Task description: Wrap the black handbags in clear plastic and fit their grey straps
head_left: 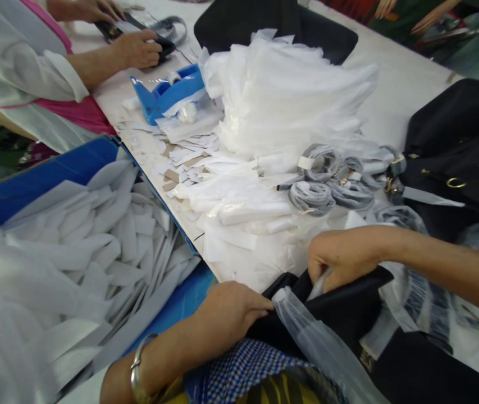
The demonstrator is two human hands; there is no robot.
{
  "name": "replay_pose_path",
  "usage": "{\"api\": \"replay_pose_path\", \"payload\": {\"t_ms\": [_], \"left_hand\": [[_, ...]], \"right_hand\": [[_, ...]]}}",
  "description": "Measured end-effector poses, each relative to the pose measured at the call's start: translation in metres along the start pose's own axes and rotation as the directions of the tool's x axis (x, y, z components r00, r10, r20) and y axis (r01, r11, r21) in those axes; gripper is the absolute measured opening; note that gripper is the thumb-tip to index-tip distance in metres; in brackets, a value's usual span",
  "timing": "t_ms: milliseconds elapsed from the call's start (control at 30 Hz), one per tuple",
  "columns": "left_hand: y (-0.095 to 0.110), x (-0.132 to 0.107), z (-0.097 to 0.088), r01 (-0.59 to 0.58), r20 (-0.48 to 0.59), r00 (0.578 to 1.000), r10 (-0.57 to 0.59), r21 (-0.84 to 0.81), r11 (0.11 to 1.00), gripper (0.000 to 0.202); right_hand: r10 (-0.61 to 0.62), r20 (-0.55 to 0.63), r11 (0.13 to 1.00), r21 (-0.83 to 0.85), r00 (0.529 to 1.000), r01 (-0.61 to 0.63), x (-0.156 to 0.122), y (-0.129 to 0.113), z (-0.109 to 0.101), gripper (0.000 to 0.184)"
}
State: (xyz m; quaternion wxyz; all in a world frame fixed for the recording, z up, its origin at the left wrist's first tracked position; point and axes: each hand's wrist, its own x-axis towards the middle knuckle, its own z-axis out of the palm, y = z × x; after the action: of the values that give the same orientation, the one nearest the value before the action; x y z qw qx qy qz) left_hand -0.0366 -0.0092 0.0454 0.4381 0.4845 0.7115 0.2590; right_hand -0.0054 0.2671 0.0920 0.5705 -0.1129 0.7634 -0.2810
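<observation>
A black bag [349, 308] lies tilted at the table's near edge, its mouth facing up. My left hand [233, 311], with a silver bangle at the wrist, pinches the left edge of that mouth between thumb and fingers. My right hand [342, 255] reaches down into the opening with curled fingers. Some whitish film shows below them, but the fingertips are hidden inside. A strip of translucent plastic [319, 336] hangs over the bag's front. Near the right forearm, a plastic-wrapped strap [427, 306] rests beside the bag.
White sheets are stacked [281, 95] mid-table, beside coiled grey straps [315, 196] and a blue tape dispenser [172, 92]. More black bags [462, 151] lie right. At left stands a blue box [74, 163] full of white padding pieces. A co-worker's hands [138, 49] work at the upper left.
</observation>
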Motion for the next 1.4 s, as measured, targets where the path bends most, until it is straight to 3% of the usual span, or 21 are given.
{"api": "replay_pose_path", "payload": {"t_ms": [133,267,367,533,633,733,833,933,1133,1300,1400], "left_hand": [[-0.001,0.007,-0.008,0.025,0.076,0.997,-0.019,-0.075,0.997,0.021],[-0.004,0.005,-0.008,0.010,0.066,0.998,0.002,-0.182,0.983,0.020],[-0.006,0.005,-0.006,-0.016,0.062,0.998,0.029,-0.199,0.980,0.020],[-0.009,0.006,-0.002,-0.067,-0.009,0.998,0.066,-0.036,0.997,0.022],[-0.011,0.002,-0.005,-0.165,-0.004,0.986,0.166,0.088,0.982,0.023],[-0.016,-0.004,-0.012,-0.186,0.039,0.982,0.182,0.195,0.963,0.023],[-0.019,-0.008,-0.018,-0.175,0.095,0.983,0.156,0.248,0.953,0.022],[-0.019,-0.009,-0.017,-0.133,0.070,0.990,0.122,0.172,0.976,0.017],[-0.010,-0.006,0.002,0.002,-0.077,0.997,-0.012,-0.121,0.993,0.031],[-0.010,-0.005,0.010,0.026,-0.089,0.996,-0.033,-0.079,0.997,0.026],[-0.016,-0.009,0.004,0.029,-0.045,0.999,-0.030,-0.033,0.999,0.009]], "right_hand": [[-0.085,-0.049,0.994,0.064,0.995,0.088,0.010,-0.005,0.012,0.025],[-0.065,-0.109,0.972,0.216,0.992,0.087,0.014,-0.006,0.029,0.030],[-0.048,-0.194,0.969,0.227,0.980,0.092,0.016,-0.013,0.041,0.035],[-0.076,-0.298,0.989,0.100,0.952,0.110,0.005,-0.020,0.043,0.031],[-0.039,-0.364,0.999,-0.005,0.931,0.040,-0.011,-0.010,0.033,0.025],[0.012,-0.391,1.000,0.016,0.920,-0.006,-0.025,0.005,0.025,0.026],[-0.001,-0.440,0.999,0.030,0.898,0.015,-0.030,0.016,0.023,0.028],[0.029,-0.498,0.999,-0.005,0.866,-0.036,-0.029,0.019,0.025,0.025],[-0.038,-0.424,0.997,0.040,0.905,0.061,-0.017,0.002,0.028,0.021],[-0.122,-0.452,0.992,-0.071,0.884,0.101,-0.004,0.002,0.029,0.020],[-0.153,-0.466,0.978,0.052,0.872,0.200,-0.016,0.012,0.034,0.031]]}}
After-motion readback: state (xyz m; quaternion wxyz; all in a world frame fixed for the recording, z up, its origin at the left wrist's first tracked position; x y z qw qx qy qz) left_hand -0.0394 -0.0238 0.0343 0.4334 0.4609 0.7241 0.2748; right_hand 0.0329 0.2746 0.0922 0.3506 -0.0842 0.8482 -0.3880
